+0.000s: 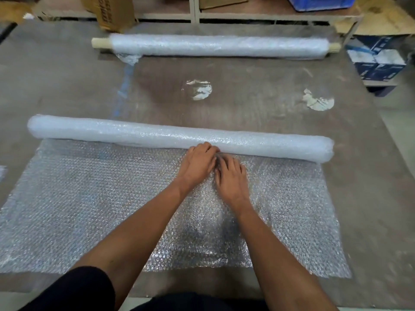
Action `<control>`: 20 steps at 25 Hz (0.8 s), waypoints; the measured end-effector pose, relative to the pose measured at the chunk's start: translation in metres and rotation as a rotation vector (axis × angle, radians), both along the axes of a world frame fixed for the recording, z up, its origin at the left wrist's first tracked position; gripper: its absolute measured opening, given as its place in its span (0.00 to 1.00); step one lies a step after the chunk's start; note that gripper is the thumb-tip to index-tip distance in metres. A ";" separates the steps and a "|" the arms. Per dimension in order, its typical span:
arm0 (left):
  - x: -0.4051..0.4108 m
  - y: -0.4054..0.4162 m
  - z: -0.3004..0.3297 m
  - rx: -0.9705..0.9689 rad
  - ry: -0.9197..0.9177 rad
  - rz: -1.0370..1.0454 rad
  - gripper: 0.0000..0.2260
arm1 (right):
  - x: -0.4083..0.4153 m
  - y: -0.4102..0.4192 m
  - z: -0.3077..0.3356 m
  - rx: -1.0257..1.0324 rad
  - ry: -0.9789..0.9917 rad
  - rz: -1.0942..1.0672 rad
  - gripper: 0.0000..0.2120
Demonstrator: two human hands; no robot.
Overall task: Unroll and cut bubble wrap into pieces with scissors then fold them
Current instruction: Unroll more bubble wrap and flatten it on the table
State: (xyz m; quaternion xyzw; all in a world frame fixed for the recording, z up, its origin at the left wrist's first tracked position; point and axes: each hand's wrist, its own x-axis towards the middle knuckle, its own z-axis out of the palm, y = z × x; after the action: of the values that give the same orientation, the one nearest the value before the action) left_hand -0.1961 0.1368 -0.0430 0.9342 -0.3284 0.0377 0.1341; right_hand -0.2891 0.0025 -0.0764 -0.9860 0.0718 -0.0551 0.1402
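Step in hand looks like unrolling; bubble wrap roll (179, 136) lies across the table (67, 86), unrolled sheet (89, 198) spread nearer than the fingertips, out to both sides. Left hand (198, 162): fingers extended, tips against the roll's near side, grasping nothing. Right hand (232, 178): just beside it, fingers flat on the sheet, tips just short of the roll, nothing held. Both push near mid-roll; I'd spread the hands apart so the ends advance evenly, and keep the sheet flat. Second roll (220, 46) lies well beyond the fingertips; no scissors visible.
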 end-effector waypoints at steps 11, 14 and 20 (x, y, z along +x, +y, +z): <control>0.076 -0.032 0.000 0.110 -0.248 0.049 0.28 | 0.000 -0.003 -0.002 0.041 0.163 0.001 0.31; 0.100 -0.039 -0.006 0.126 -0.230 0.036 0.35 | -0.001 -0.002 -0.001 0.049 0.156 0.001 0.31; 0.149 -0.043 -0.014 0.148 -0.232 -0.027 0.44 | -0.001 -0.003 0.004 0.079 0.155 -0.011 0.31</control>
State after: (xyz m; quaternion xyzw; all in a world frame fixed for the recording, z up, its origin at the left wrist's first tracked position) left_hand -0.0469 0.0936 -0.0574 0.9265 -0.3559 0.1194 0.0263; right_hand -0.2898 -0.0009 -0.0726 -0.9806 0.0902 0.0235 0.1725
